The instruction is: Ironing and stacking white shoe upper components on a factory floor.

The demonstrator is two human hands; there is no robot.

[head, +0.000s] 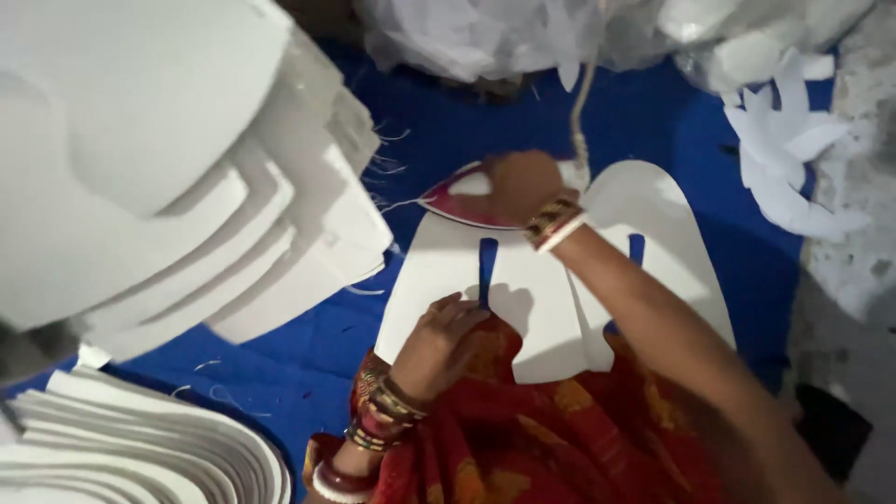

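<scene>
A white cut fabric piece [546, 280], rounded at the top with narrow slits, lies flat on a blue cloth surface [467, 131]. My right hand [523, 182] grips the handle of a red and white clothes iron [462, 201] resting on the piece's top left edge. The iron's cord [581, 103] runs up and away. My left hand [439, 341] presses fingertips down on the lower edge of the piece, near a slit. Both wrists carry bangles.
A tall stack of white cut pieces [187, 177] fills the left side. Another stack [140, 448] sits at the bottom left. White scraps [784, 149] lie at the right, and heaped white fabric [485, 33] along the top. Red patterned clothing [560, 439] covers my lap.
</scene>
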